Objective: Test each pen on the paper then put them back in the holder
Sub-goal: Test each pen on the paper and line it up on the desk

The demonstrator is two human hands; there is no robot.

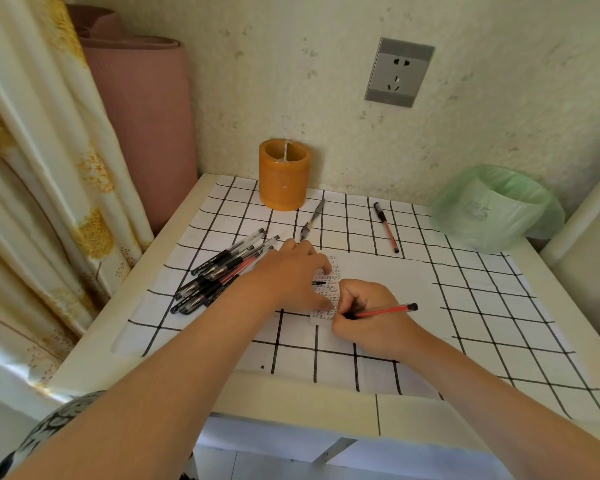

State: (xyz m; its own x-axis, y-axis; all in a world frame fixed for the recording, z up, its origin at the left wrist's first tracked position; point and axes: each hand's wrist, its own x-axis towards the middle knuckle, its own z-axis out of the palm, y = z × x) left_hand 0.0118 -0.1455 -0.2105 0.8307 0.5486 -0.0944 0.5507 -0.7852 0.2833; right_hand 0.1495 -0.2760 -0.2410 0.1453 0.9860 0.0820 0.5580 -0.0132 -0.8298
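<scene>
The red pen (385,311) sits in our right hand (368,317), whose fingers curl round it. Its tip is down on the paper (378,271), well in front of the holder (284,174) and a little to its right. The pen's black end points off to the right. Our left hand (291,275) lies flat, fingers straight, on the paper's left part, straight in front of the holder and beside rows of small written marks (329,289). The holder, an orange cylinder with a divider inside, stands upright against the wall. In front of it and to its left a pile of pens (222,271) lies on the checked cloth (499,306), the pens touching one another. Just in front of the holder, slightly right, we see a grey pen (312,220) lying alone. Farther right lies a black-capped pen (386,226) with a red barrel. Well to the holder's right stands a bin (496,206) lined with a green bag. A wall socket (399,72) sits above and right of the holder.
</scene>
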